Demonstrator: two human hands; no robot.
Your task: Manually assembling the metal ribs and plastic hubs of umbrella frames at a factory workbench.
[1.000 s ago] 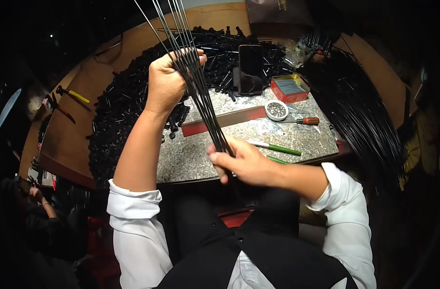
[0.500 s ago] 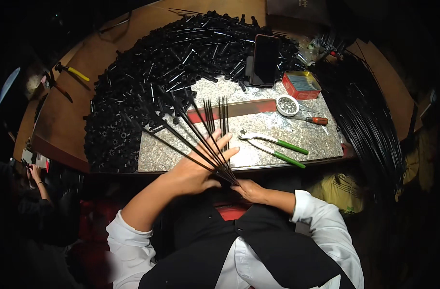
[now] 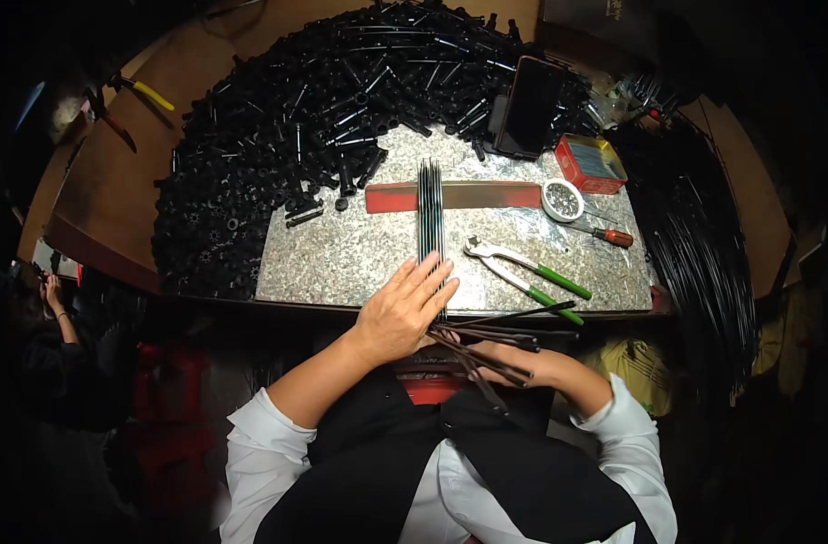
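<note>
A narrow bundle of thin black rods [image 3: 429, 208] points away from me over the speckled board [image 3: 328, 263]. My left hand [image 3: 403, 304] lies on its near part with the fingers stretched out; its thumb is hidden. More black rods with thicker ends [image 3: 514, 335] fan out to the right from under that hand. Behind them my right hand [image 3: 545, 364] is closed around the rods, its fingertips partly covered. Nearby on the board rest green-handled pincers [image 3: 527, 276], and a flat red-and-grey bar [image 3: 496, 195] runs crosswise beneath the bundle.
Small black tubular parts [image 3: 251, 154] are heaped along the left and far sides. A phone [image 3: 530, 107] stands upright at the back. At right are a red tin [image 3: 591, 165], a white bowl [image 3: 562, 199] of small metal pieces, a screwdriver [image 3: 613, 238] and long black rods [image 3: 695, 245].
The rods fanned toward the upper left have gone; rods now fan out to the right over my right hand. My left hand has moved slightly right, onto the straight bundle. The view has shifted.
</note>
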